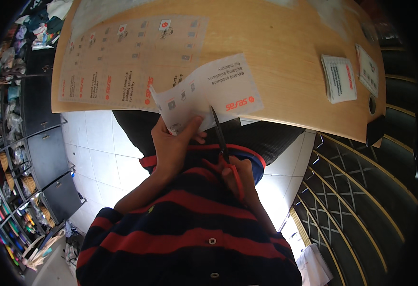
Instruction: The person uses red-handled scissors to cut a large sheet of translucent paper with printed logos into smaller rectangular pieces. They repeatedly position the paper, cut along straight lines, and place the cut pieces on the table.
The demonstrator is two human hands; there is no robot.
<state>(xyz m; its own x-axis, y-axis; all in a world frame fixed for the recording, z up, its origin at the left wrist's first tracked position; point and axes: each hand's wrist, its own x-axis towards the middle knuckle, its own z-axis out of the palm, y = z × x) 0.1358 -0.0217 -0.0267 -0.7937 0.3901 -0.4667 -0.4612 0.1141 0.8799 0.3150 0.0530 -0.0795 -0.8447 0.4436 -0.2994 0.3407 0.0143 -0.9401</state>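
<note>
My left hand (178, 138) pinches the near edge of a white printed sheet (204, 90), thumb on top. The sheet is tilted and slightly curled, with orange and black print on it. In my right hand (240, 174) is a pair of scissors (221, 136) with red handles and dark blades. Their blades point away from me, and the tip lies at the sheet's near edge; I cannot tell whether the blades are parted. A larger translucent printed sheet (123, 62) lies flat on the table at the left, partly behind the held piece.
The wooden table (275, 62) spans the far side. On its right are a stack of cut printed pieces (338, 78) and another small stack (367, 71). Black drawers (49, 148) and crowded shelves (8, 190) stand at the left. A folding metal gate (356, 190) is at the right.
</note>
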